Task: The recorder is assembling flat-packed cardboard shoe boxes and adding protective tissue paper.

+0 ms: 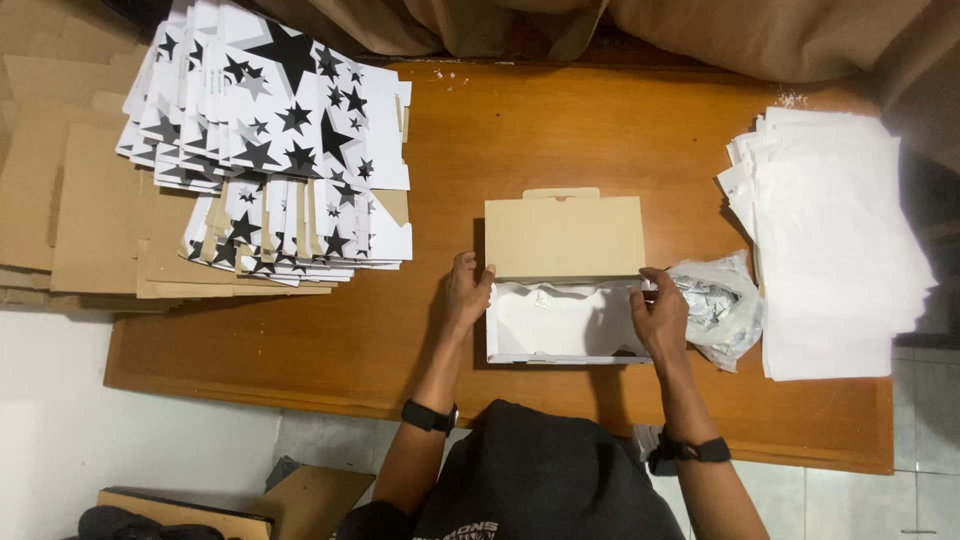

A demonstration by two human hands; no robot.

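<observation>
Fingers of left hand (466,292) and right hand (660,318) grip the side walls of open white box (565,320), mid-table near front edge, tan lid up. Star-printed flat cartons (270,130) far-left corner; white paper stack (835,240) right edge; clear bag (715,305) beside box. Bare wood between.

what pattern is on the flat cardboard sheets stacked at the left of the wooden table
Black and grey stars on white, on the stack of flat cardboard sheets; the head view shows it.
</observation>
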